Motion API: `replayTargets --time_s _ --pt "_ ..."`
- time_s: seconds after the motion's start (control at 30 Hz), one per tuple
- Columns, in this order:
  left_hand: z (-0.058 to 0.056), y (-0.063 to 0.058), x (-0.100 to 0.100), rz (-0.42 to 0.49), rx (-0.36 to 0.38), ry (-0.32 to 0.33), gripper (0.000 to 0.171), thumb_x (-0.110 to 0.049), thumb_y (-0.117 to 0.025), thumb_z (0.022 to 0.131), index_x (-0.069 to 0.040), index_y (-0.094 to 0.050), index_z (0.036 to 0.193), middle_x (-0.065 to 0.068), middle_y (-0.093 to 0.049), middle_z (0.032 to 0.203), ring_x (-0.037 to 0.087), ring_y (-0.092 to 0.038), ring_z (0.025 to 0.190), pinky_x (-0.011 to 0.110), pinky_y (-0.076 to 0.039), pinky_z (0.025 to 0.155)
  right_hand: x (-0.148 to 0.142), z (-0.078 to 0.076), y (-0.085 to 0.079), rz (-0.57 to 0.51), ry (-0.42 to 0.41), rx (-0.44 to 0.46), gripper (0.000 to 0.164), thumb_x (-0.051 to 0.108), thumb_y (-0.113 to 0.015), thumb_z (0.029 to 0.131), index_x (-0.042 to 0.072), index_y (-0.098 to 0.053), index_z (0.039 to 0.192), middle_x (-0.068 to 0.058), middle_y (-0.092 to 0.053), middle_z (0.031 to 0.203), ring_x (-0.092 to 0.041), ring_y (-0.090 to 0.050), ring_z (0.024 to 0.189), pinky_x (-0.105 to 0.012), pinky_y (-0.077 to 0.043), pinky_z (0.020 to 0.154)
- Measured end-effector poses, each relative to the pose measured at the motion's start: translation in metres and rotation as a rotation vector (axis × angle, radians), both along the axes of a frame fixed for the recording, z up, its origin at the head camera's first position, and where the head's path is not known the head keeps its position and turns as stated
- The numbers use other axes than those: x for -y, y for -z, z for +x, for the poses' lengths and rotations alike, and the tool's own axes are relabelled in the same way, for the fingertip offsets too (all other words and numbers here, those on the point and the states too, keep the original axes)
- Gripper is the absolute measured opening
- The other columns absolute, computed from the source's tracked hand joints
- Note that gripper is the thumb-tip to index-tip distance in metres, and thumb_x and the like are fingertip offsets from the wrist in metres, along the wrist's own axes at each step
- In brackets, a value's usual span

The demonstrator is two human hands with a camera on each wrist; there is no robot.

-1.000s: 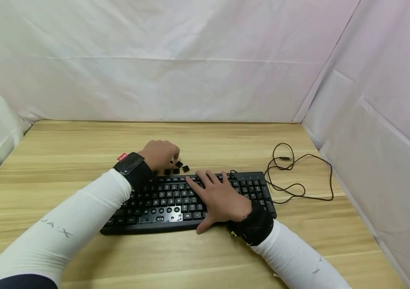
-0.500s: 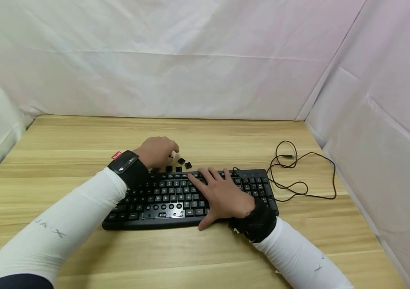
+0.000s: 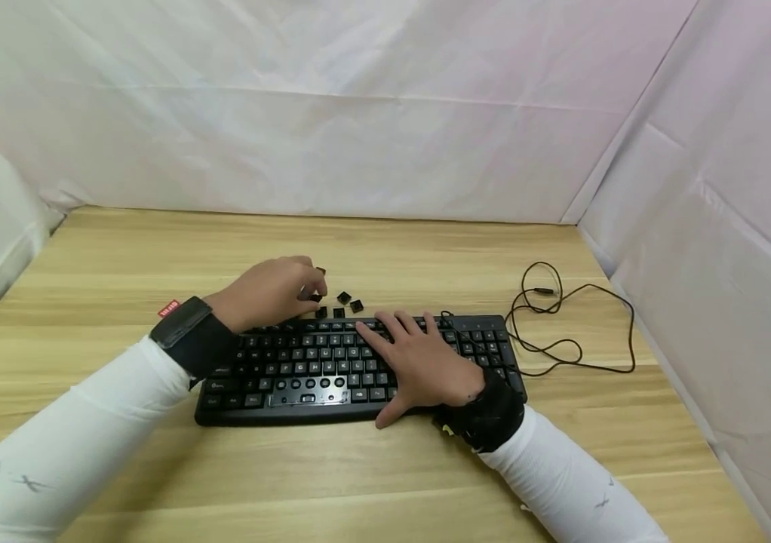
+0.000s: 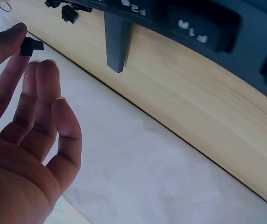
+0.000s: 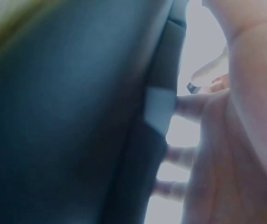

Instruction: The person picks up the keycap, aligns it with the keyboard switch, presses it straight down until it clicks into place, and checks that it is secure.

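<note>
Left hand point(image 3: 266, 292) pinches small black plastic keycap point(image 4: 31, 46); right hand point(image 3: 422, 368), spread wide, presumably steadies long black plastic keyboard point(image 3: 311, 368).

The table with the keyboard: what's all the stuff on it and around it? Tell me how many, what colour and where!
table: one, light wood, in front of the person
keyboard: one, black, on the table
loose keycaps: at least four, black, on the table behind the keyboard
held keycap: one, black, in the grip of the left hand
cable: one, black, looped right of the keyboard
plug: one, black, among the cable's loops
cloth walls: three, whitish, behind and both sides
wrist straps: two, black, one per wrist
tag: one, red, at the left strap
sleeves: two, white, on the forearms
left hand: one, bare, at the keyboard's far edge
right hand: one, bare, spread over the keyboard
</note>
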State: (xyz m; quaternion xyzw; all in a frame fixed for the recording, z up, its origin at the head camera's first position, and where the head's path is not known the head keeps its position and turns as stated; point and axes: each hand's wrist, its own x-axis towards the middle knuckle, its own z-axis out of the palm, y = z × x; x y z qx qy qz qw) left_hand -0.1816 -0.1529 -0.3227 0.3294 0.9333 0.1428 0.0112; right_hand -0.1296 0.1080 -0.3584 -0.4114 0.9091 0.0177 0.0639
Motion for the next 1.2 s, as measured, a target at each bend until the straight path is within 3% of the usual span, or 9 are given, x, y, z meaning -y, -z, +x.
replayTargets --time_s 0.27,0.5,0.67,0.9,1.07,1.2 --pt "0.019 -0.001 0.007 0.030 0.022 -0.045 0.019 -0.020 -0.073 0.081 -0.013 -0.068 0.098 -0.004 -0.062 0.072 0.007 -0.054 0.062 0.030 -0.049 0.055 0.000 -0.001 0.001 0.012 0.001 0.013 0.133 0.085 -0.062 0.049 0.019 -0.012 0.153 -0.018 -0.019 0.153 -0.037 -0.020 0.134 -0.073 -0.024 0.097" --pt "0.032 -0.003 0.012 0.071 0.058 -0.079 0.019 -0.019 -0.073 0.081 -0.014 -0.067 0.097 -0.003 -0.068 0.078 0.005 -0.060 0.065 0.031 -0.054 0.057 0.000 -0.002 -0.003 0.010 0.019 0.009 0.133 0.084 -0.063 0.048 0.020 -0.012 0.153 -0.017 -0.020 0.153 -0.036 -0.021 0.134 -0.071 -0.022 0.100" --pt "0.041 0.001 0.015 0.081 0.090 -0.082 0.021 -0.019 -0.072 0.081 -0.013 -0.066 0.100 -0.002 -0.071 0.083 0.003 -0.061 0.067 0.031 -0.055 0.059 -0.002 -0.001 -0.004 0.012 0.021 0.025 0.133 0.084 -0.063 0.049 0.020 -0.012 0.153 -0.017 -0.021 0.153 -0.036 -0.021 0.134 -0.070 -0.021 0.100" --pt "0.050 0.007 0.017 0.077 0.080 -0.073 0.022 -0.016 -0.073 0.079 -0.012 -0.066 0.099 0.000 -0.072 0.084 0.002 -0.060 0.066 0.029 -0.055 0.058 -0.006 -0.001 -0.006 -0.002 0.025 0.028 0.132 0.083 -0.064 0.049 0.020 -0.013 0.153 -0.017 -0.020 0.154 -0.036 -0.020 0.135 -0.071 -0.021 0.100" --pt "0.053 0.012 0.019 0.060 0.061 -0.062 0.018 -0.018 -0.075 0.077 -0.015 -0.066 0.093 -0.004 -0.067 0.079 0.004 -0.056 0.064 0.028 -0.051 0.057 -0.007 -0.002 -0.006 -0.007 0.026 0.030 0.132 0.082 -0.065 0.049 0.020 -0.013 0.153 -0.017 -0.020 0.154 -0.036 -0.020 0.135 -0.071 -0.021 0.101" --pt "0.057 0.018 0.021 0.033 0.090 -0.082 0.016 -0.021 -0.075 0.077 -0.017 -0.066 0.090 -0.007 -0.064 0.074 0.005 -0.054 0.062 0.029 -0.049 0.056 -0.008 -0.001 -0.003 -0.023 0.008 0.035 0.131 0.081 -0.065 0.050 0.019 -0.014 0.153 -0.018 -0.021 0.153 -0.037 -0.020 0.134 -0.072 -0.021 0.100"
